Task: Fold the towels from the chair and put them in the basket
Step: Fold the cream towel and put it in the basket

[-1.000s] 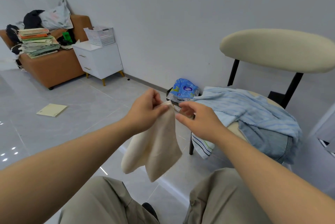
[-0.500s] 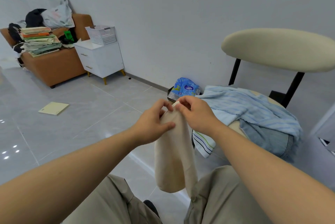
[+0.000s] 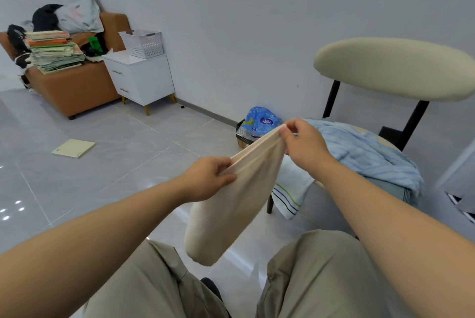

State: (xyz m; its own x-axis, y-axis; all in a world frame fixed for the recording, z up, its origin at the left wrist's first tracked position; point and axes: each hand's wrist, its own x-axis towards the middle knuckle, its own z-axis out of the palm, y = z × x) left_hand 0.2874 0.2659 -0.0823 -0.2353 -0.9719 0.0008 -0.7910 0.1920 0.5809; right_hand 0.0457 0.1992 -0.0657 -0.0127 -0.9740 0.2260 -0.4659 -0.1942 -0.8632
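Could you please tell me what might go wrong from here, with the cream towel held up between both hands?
1. The left hand and right hand only pinch the cream towel at its top edge; a slip could drop it onto the floor.
2. The white striped towel hangs over the edge of the chair and might slide off.
3. The white basket sits far off on the nightstand, so a loose fold may come undone when carried.
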